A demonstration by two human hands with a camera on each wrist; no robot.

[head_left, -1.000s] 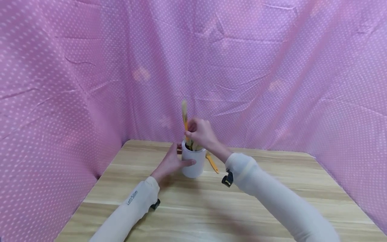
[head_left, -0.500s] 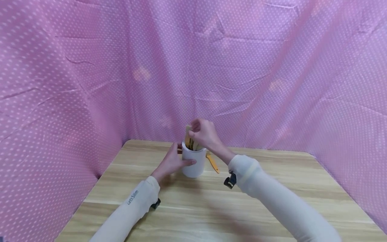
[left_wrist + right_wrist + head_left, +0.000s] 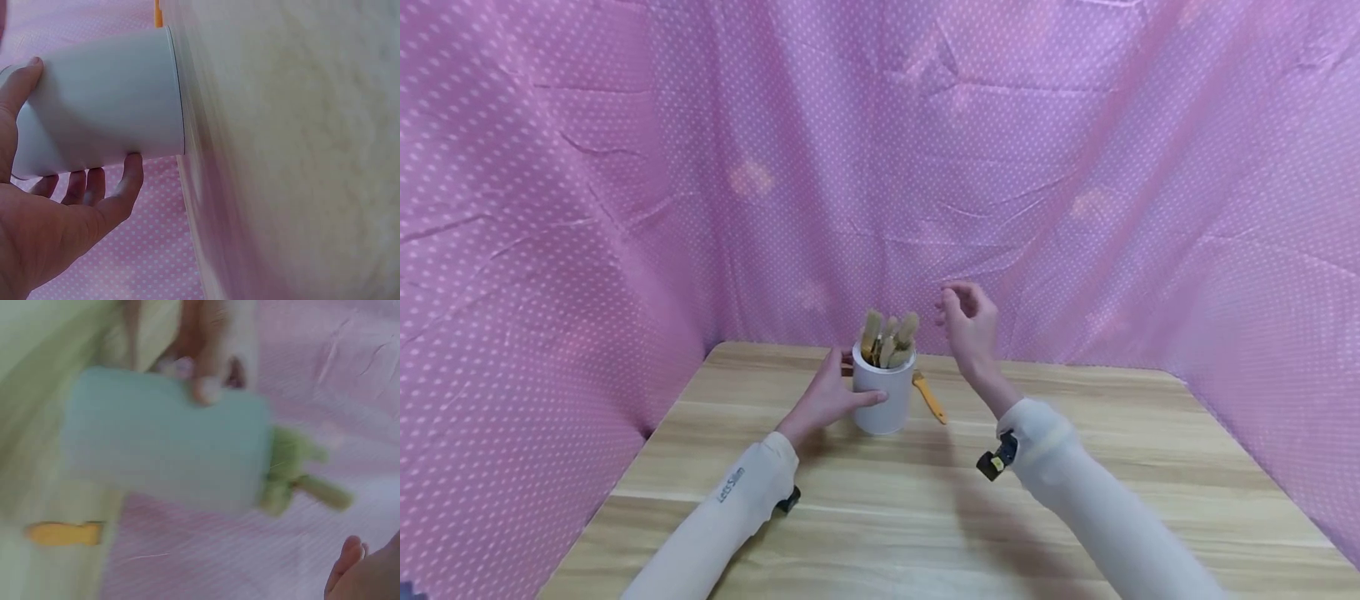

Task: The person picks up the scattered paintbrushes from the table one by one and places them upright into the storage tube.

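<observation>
A white cylindrical cup (image 3: 882, 404) stands upright on the table, holding several brushes (image 3: 887, 340) with their pale bristles up. My left hand (image 3: 829, 400) grips the cup's left side, thumb in front and fingers around the back; the left wrist view shows the thumb and fingertips on its wall (image 3: 106, 103). Up to the right of the cup, my right hand (image 3: 972, 327) hangs in the air with loosely bent fingers and holds nothing. One brush with an orange handle (image 3: 931, 400) lies on the table just right of the cup.
The wooden table (image 3: 880, 517) ends a little behind the cup. A pink dotted cloth (image 3: 880, 167) hangs behind it and along both sides. Each wrist carries a small black camera mount (image 3: 997, 457).
The brush in my right hand went down into the cup and was let go. That hand then moved right, away from the cup. My left hand stayed on the cup.
</observation>
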